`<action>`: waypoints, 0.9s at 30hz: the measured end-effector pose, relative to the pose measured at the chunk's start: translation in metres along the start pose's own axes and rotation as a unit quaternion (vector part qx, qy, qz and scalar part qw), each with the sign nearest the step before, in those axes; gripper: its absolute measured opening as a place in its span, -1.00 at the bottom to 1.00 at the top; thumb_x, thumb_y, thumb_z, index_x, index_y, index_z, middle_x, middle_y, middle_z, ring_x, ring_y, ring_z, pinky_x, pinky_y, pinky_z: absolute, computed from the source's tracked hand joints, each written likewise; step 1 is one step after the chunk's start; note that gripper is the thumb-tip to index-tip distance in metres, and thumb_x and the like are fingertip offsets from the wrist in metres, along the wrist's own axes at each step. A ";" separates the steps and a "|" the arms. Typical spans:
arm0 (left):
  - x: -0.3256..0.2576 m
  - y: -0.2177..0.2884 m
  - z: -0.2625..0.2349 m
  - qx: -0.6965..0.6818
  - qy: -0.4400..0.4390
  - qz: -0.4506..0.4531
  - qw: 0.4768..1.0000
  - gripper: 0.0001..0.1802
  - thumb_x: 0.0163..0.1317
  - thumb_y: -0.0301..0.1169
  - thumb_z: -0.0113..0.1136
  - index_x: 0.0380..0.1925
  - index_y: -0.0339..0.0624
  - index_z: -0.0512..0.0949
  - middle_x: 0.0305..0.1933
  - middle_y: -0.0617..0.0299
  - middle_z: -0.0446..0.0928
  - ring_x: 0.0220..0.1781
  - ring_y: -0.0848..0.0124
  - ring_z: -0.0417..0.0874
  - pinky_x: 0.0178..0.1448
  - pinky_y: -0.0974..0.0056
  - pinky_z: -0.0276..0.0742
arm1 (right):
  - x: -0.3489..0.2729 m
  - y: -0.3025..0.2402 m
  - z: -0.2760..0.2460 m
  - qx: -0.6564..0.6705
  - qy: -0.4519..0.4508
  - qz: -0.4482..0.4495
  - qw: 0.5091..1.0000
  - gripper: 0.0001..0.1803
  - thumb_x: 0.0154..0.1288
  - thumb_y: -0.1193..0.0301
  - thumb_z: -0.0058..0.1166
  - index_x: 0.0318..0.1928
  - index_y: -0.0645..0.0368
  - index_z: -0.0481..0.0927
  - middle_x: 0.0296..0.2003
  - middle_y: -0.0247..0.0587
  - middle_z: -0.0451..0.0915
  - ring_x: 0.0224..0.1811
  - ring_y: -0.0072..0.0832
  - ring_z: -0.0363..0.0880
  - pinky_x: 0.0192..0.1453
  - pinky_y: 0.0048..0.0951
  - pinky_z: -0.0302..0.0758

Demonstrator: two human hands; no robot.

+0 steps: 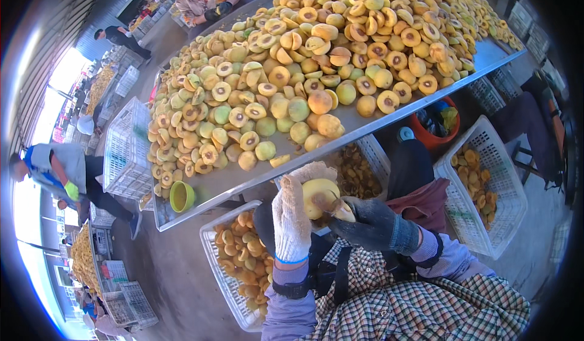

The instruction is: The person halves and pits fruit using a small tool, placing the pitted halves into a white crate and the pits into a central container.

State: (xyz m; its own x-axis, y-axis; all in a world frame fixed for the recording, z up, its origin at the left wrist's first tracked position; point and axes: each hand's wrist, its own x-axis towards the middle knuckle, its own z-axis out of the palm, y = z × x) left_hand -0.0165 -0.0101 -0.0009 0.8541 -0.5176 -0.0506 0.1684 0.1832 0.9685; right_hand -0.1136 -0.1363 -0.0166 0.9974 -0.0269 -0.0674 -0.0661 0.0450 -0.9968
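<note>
Between both hands' fingers [304,183], peach half [317,196].

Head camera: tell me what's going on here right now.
A person in a checked shirt holds a yellow peach in the left hand, which wears a white knit glove. The right hand, in a dark glove, presses a small tool against the fruit; the tool is too small to tell apart. Ahead, a long metal table carries a heap of halved peaches. White plastic crates of fruit pieces stand below it, and a green cup sits on the table's near edge.
</note>
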 end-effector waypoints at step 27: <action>-0.009 0.014 0.035 0.034 -0.130 -0.028 0.991 -0.49 0.37 -0.08 -0.03 -0.22 -0.43 0.56 -0.30 0.12 0.62 -0.30 0.43 0.64 -0.22 0.41 0.53 | -0.023 -0.001 -0.027 0.313 -0.224 0.213 0.898 -0.64 0.39 0.16 0.02 -0.28 0.27 0.53 -0.65 -0.36 0.45 -0.74 -0.73 0.35 -0.72 -0.67 0.22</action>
State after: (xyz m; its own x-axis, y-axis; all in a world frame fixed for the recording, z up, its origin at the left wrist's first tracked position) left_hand -0.0387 -0.0320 0.0219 0.6881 -0.7240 -0.0485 0.1706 0.0964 0.9806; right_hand -0.1371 -0.1625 -0.0156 0.8067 0.5241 -0.2730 -0.5548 0.5124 -0.6555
